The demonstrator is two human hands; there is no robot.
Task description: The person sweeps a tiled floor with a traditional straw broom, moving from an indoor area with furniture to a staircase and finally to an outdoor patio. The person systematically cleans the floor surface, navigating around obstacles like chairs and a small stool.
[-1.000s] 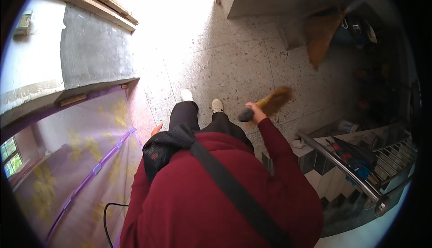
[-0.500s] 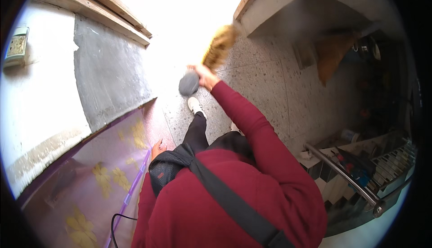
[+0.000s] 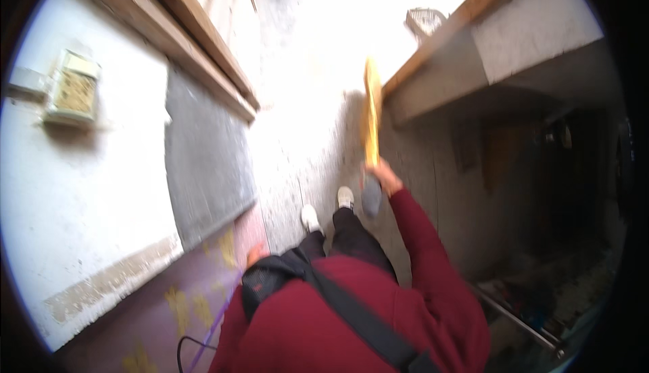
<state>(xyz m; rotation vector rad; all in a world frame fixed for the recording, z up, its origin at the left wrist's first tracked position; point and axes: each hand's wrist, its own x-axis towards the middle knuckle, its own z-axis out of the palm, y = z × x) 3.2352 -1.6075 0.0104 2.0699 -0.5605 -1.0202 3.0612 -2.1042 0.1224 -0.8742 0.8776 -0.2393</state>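
Note:
My right hand is closed around a long, thin yellow thing with a grey rounded end. Its yellow part reaches away from me above the fingers, while the grey end hangs on the near side of the hand. Motion smears it, and I cannot tell its kind. My left hand hangs low beside my body, near the purple flower-patterned sheet. A black mesh pouch partly hides that hand, and its fingers are blurred.
Wooden door frame beams stand at the left, beside a white wall with a wall switch. A wood-edged slab juts out at the right. A metal rail sits low right. A basket-like item lies beyond the opening.
My right hand has swung right and nearer to me with the yellow and grey thing, which shows more edge-on. My feet have stepped, and the door frame looks closer.

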